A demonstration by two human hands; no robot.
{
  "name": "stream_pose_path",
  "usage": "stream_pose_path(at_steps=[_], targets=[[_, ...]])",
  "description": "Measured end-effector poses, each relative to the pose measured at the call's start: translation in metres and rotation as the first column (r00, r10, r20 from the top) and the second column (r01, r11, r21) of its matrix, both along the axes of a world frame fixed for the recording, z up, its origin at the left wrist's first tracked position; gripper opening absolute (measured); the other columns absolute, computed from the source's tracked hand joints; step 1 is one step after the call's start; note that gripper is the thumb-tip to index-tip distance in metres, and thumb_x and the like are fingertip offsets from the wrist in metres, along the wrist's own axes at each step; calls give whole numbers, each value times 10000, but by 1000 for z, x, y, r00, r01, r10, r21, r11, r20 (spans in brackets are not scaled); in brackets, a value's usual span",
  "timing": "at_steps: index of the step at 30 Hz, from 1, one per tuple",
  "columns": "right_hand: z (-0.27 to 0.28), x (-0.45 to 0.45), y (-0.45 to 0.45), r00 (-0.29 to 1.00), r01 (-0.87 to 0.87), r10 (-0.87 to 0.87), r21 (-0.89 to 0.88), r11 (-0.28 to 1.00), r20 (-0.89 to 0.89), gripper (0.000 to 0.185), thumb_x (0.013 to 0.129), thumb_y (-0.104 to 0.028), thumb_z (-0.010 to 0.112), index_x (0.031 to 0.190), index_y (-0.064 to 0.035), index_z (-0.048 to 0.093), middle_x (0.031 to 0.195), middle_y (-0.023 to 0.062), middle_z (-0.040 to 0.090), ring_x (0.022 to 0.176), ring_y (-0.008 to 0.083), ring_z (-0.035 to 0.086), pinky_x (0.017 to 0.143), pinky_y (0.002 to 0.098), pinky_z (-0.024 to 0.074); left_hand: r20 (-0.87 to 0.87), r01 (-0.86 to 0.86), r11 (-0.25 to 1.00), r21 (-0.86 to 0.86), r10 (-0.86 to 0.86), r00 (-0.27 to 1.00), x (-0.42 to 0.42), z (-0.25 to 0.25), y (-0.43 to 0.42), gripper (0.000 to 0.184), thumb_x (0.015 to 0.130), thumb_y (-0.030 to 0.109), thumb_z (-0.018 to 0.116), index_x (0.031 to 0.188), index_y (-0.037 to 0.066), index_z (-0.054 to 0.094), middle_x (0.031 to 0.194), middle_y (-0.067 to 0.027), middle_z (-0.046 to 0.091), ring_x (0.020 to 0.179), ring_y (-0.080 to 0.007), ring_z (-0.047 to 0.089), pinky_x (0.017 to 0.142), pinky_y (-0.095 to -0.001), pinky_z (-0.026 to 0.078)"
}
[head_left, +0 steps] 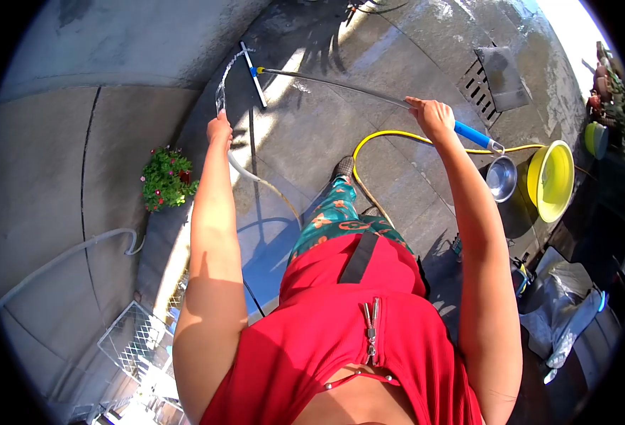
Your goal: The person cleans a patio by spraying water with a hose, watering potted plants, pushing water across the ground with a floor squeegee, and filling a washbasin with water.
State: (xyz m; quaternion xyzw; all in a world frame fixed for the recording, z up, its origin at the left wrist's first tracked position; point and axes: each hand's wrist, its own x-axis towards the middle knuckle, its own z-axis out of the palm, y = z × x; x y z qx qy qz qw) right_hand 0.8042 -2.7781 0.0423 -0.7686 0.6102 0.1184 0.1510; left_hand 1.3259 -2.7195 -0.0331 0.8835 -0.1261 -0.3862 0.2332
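My left hand (220,129) is closed around the end of a garden hose (244,170), and a stream of water (222,86) runs from it toward the squeegee head. My right hand (433,118) grips the pole of a floor squeegee (341,86) just ahead of its blue handle (473,134), with a finger extended along the pole. At the far end, the squeegee's narrow blade (254,76) lies on the wet concrete floor (295,131). The hose trails down behind my legs.
A yellow hose (359,150) loops by my feet. To the right stand a metal bowl (501,178), a yellow basin (553,182) and a slotted drain grate (478,88). A flowering plant (164,178) sits by the left wall (125,142). Grey cloth (562,297) lies lower right.
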Motion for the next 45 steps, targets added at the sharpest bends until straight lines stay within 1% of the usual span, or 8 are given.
stream_pose_path(at_steps=[8, 12, 16, 21, 28, 34, 39, 45], targets=[[47, -135, 52, 948, 315, -311, 45, 948, -72, 327, 898, -345, 545, 1219, -318, 600, 920, 165, 669, 858, 331, 653, 710, 422, 509, 47, 76, 993, 91, -81, 996, 0, -2, -66, 504, 920, 492, 485, 677, 54, 543, 517, -41, 513, 382, -167, 475, 359, -321, 350], [81, -191, 107, 895, 388, -385, -35, 921, -223, 335, 901, -338, 535, 1231, -320, 586, 864, 173, 669, 760, 348, 659, 662, 439, 510, 9, 117, 991, 61, -118, 993, -9, 1, -85, 485, 918, 485, 495, 685, 62, 536, 520, -38, 506, 380, -161, 460, 359, -316, 338], [108, -226, 156, 876, 321, -325, -72, 944, -356, 381, 899, -293, 549, 1277, -332, 534, 754, 164, 661, 676, 329, 655, 594, 436, 507, -46, 109, 994, 2, -109, 993, -23, 12, -94, 473, 917, 472, 502, 662, 74, 510, 508, -33, 480, 369, -155, 430, 355, -307, 311], [126, -233, 169, 947, 198, -204, -50, 979, -249, 396, 876, -246, 592, 1258, -342, 554, 728, 126, 641, 638, 294, 645, 573, 412, 510, -61, 91, 995, -48, -94, 994, -43, 17, -88, 471, 914, 472, 501, 655, 79, 503, 502, -30, 468, 370, -151, 420, 356, -309, 306], [42, -123, 107, 1000, -20, 19, -60, 998, -22, 423, 881, -285, 582, 1289, -377, 521, 674, 115, 592, 631, 282, 643, 554, 411, 489, -24, 171, 984, -41, -172, 985, -65, 35, -88, 471, 921, 479, 475, 646, 98, 475, 475, -11, 429, 343, -139, 384, 344, -299, 275], [-29, -8, 12, 993, 1, -5, 33, 999, 115, 345, 909, -292, 522, 1247, -326, 579, 784, 121, 674, 700, 272, 667, 595, 398, 505, -45, 234, 967, -103, -240, 970, -73, 37, -88, 471, 925, 492, 467, 658, 104, 461, 453, 6, 399, 323, -126, 361, 330, -291, 269], [-32, -38, -17, 993, 68, -72, 54, 996, 89, 296, 900, -310, 551, 1187, -326, 625, 856, 111, 684, 766, 279, 675, 638, 389, 514, -71, 268, 960, -82, -273, 959, -82, 28, -79, 473, 928, 503, 462, 674, 105, 465, 454, 7, 395, 325, -123, 363, 328, -290, 273], [-13, -185, 16, 947, 319, -321, 61, 946, 26, 340, 881, -347, 583, 1221, -345, 597, 926, 133, 680, 850, 309, 662, 727, 403, 516, -110, 300, 949, -100, -311, 944, -105, 20, -75, 468, 941, 479, 457, 678, 93, 476, 465, -6, 413, 322, -116, 358, 320, -287, 256]])
